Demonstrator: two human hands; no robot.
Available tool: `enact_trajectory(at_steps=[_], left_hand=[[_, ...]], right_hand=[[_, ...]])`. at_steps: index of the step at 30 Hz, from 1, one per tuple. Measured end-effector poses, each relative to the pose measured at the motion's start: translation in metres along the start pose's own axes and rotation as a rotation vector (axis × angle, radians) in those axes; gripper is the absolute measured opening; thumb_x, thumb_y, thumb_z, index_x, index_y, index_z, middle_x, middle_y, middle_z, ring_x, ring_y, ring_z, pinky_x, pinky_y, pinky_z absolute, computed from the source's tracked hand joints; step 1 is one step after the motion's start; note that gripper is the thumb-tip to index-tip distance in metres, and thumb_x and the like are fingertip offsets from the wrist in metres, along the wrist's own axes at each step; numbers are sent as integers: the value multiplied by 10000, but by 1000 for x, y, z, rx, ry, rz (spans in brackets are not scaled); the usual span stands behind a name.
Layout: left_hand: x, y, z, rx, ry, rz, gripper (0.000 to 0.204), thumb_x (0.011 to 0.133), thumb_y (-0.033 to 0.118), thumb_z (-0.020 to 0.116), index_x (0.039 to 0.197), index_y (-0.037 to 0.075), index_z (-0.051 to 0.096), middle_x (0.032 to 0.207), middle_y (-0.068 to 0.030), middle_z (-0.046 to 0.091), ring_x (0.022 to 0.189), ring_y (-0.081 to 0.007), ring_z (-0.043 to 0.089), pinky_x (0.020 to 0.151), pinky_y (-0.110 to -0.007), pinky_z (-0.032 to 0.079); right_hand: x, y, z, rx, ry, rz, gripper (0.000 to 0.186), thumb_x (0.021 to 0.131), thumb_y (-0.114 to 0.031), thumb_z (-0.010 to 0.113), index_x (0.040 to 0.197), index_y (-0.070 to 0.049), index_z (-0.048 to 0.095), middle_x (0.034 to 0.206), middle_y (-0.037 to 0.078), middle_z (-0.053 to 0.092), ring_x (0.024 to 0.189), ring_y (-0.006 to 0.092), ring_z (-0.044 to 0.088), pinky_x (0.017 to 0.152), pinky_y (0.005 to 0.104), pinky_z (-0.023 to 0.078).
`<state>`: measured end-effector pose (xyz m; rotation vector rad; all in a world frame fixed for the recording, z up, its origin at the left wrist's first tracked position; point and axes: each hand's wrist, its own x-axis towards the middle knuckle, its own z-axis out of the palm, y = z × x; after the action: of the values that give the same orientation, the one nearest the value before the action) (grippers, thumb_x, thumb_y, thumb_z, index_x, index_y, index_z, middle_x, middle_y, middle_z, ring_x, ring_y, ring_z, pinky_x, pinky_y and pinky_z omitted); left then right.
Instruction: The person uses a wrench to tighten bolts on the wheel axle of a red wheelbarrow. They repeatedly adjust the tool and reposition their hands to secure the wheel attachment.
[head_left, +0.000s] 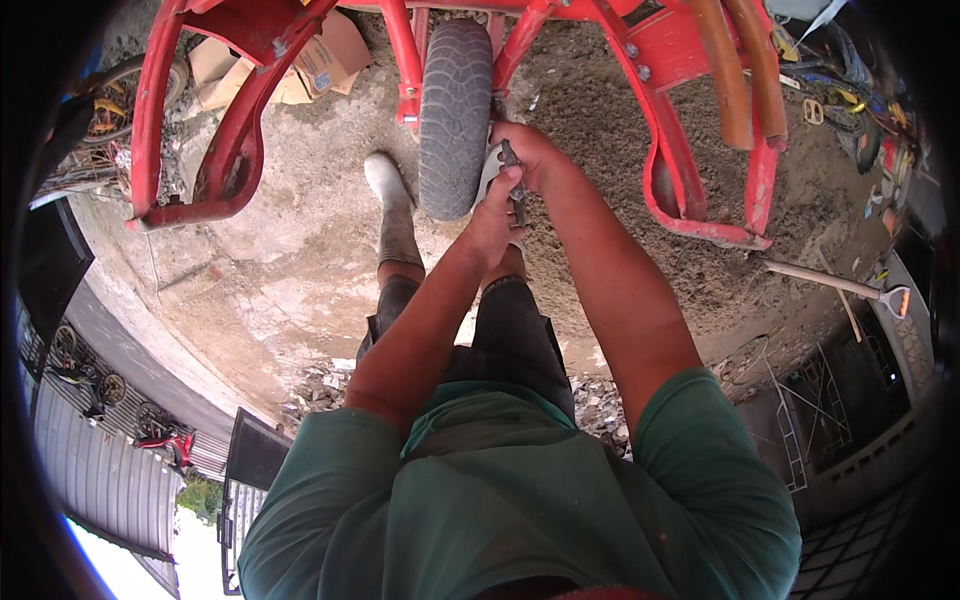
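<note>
A black, worn tyre with a chunky tread (455,120) stands upright between the red metal legs of a frame (402,62). Just right of the tyre, my left hand (492,225) is closed around a dark metal hand tool (511,155), its thumb pressed along it; the tool's exact kind is unclear. Slightly farther off, my right hand (527,155) reaches in beside the wheel near its axle. Its fingers are curled and partly hidden, so what they grip does not show.
Bent red side bars (205,212) flank me left and right. Brown tubular handles (722,75) hang at the upper right. Flattened cardboard (325,60) lies at the far left, and a shovel (838,280) at right. Rubble (600,412) lies near my body.
</note>
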<state>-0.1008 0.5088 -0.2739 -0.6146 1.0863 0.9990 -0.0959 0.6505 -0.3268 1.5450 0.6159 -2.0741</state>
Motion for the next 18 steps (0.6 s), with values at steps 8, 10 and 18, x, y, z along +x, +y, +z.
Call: enact_trajectory(at_steps=[8,10,18], left_hand=[[6,4,-4,-19,8,-31,832,780,697,524,1292,46,449,1180,-190,547,1063,-341,561,1034,-501,360],[17,0,-18,-12,-28,-88,780,798,680,509,1272,64,459,1153,-185,561,1044,-340,577,1021,-494,379],[-25,67,22,502,127,-82,479,906,451,503,1197,71,508,973,-126,626,841,-298,660,814,-441,545]], right_hand=[[-37,30,-8,112,115,-67,422,882,-469,632,1044,-79,625,897,76,639,741,214,630,653,381,526],[-36,67,-19,238,70,-49,404,907,-472,618,1029,-87,620,853,66,630,715,201,627,631,359,538],[-8,122,2,570,-22,-283,206,994,-310,523,936,-125,591,698,-3,558,561,121,542,452,291,435]])
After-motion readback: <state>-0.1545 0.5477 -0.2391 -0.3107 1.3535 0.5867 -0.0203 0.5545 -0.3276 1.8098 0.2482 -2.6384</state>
